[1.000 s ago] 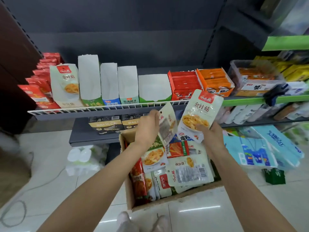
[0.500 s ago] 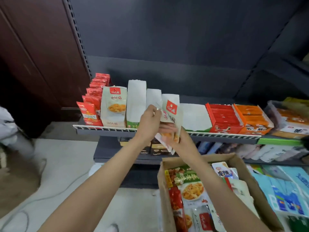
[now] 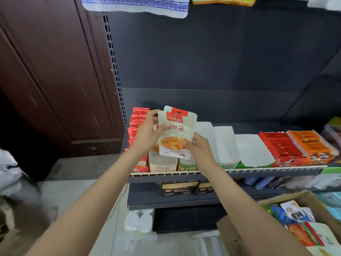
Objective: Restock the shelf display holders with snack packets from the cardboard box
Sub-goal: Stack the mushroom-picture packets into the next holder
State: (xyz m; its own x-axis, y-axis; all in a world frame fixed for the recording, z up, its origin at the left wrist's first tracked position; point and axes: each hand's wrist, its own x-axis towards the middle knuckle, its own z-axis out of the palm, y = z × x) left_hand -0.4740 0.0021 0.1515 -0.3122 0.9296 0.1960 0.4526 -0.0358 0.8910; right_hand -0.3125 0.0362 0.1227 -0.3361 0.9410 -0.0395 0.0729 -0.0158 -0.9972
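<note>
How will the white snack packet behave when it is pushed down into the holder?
The snack packet, held by the left hand and right hand, looks like thin glossy film, so probably light, bendable and somewhat slippery. It may buckle unless guided straight into the white holder.

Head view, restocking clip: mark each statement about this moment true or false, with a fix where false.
1. Both hands hold one snack packet. True: left hand grips its left edge, right hand its lower right corner.
2. The packet's front faces the camera. True.
3. The cardboard box sits on the shelf. False: it is below the shelf, at lower right.
4. The packet is already inside a holder. False: it is held in front of the beige holder.
5. Orange boxes stand at the shelf's left end. False: right end.
</note>
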